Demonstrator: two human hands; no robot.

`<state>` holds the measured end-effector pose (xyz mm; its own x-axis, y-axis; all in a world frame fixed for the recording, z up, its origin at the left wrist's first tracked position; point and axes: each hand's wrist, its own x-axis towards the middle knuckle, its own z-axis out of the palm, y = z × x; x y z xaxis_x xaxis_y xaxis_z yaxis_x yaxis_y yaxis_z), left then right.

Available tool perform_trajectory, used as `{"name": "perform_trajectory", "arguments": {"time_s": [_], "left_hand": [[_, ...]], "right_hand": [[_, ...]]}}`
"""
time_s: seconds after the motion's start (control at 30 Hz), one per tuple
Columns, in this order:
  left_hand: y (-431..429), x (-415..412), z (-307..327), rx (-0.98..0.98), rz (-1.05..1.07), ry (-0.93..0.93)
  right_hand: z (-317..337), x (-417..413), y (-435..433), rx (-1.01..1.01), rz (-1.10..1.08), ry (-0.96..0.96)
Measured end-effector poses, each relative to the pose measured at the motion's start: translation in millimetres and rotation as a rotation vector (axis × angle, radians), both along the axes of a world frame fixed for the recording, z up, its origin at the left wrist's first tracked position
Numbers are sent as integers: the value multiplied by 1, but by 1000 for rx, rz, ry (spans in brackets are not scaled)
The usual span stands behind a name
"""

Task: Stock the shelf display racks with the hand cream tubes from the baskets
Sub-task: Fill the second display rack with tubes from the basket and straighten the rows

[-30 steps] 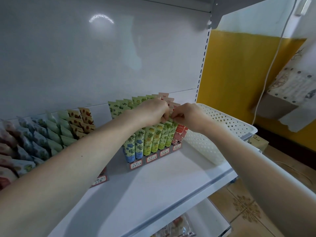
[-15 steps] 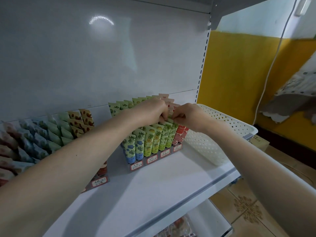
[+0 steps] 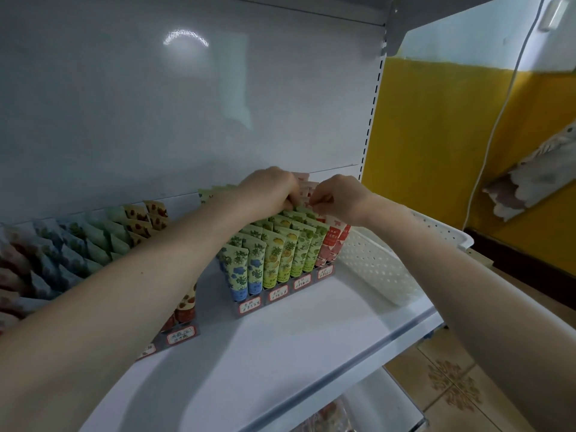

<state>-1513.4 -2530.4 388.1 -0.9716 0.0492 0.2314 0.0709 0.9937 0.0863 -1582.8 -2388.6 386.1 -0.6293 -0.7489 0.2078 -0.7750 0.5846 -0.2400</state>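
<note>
From the head camera, both bare arms reach over the white shelf [image 3: 280, 344] to the back of the right-hand rack [image 3: 282, 296]. The right hand [image 3: 341, 198] has thumb and forefinger closed together on the crimped top of a green tube [image 3: 307, 209], which stands in a back row of that rack. The left hand [image 3: 271, 190] is just left of those fingers, its own fingers [image 3: 293, 199] curled down against the tube tops (whether they grip one or only press is hidden, so I cannot tell).

Below and in front of the fingers stand the filled rows of tubes [image 3: 274, 257]: blue-flowered, yellow pineapple, green and pink, upright and packed close, with handwritten price labels [image 3: 249, 305] along the front edge. Just right of the fingers, touching the rack's pink side, sits a white perforated basket [image 3: 374, 263]. Well to the left of the fingers a second rack [image 3: 93, 244] holds more tubes, partly behind the left forearm. Beyond the basket, a white cable [image 3: 498, 120] hangs down a yellow wall [image 3: 436, 151].
</note>
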Motion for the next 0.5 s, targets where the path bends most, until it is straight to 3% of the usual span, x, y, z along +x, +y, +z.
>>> {"name": "perform_trajectory", "arguments": {"time_s": [0.37, 0.5], "left_hand": [[-3, -6, -5, 12, 3, 5], [-16, 2, 11, 125, 53, 132]], "right_hand": [[-5, 0, -7, 41, 15, 20], [2, -6, -6, -99, 9, 20]]}}
